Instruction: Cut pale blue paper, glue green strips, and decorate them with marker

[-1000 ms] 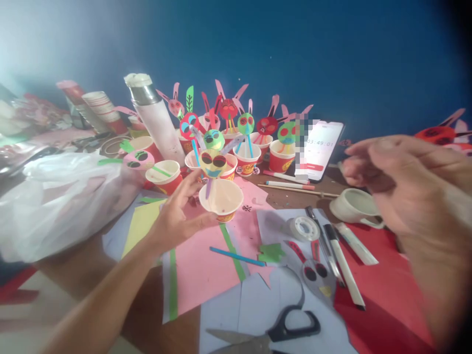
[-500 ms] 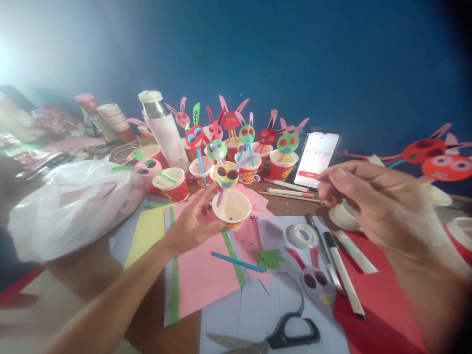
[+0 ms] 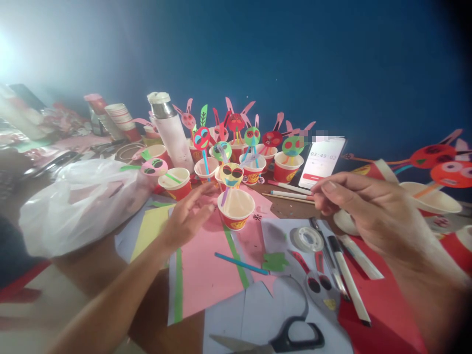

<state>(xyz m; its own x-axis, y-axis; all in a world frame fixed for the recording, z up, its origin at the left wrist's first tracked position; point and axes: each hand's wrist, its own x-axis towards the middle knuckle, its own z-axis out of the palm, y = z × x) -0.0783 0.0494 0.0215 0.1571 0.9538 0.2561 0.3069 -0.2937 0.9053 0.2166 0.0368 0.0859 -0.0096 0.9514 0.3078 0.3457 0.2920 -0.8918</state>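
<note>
Red-and-white paper cup (image 3: 236, 210) now released, yellow paper face (image 3: 231, 174) on a purple straw (image 3: 223, 196) inside, left hand (image 3: 186, 216) spread open beside it, right hand (image 3: 363, 206) pinched, hold unclear

Left hand (image 3: 188, 214): open, palm turned toward the paper cup (image 3: 236, 210), fingers spread and slightly bent. The fingertips lie just left of the cup's wall, and no contact can be seen. The wrist is straight. The bare forearm runs from the hand down and to the left, away from the cup, to the lower edge of the view.

Right hand (image 3: 365, 209): well to the right of the cup, back of the hand uppermost. The fingers are curled in and point toward the cup, with the thumb laid along the forefinger. Whether anything lies pinched between them cannot be told. The wrist and forearm, blurred, leave at the lower right.
</note>
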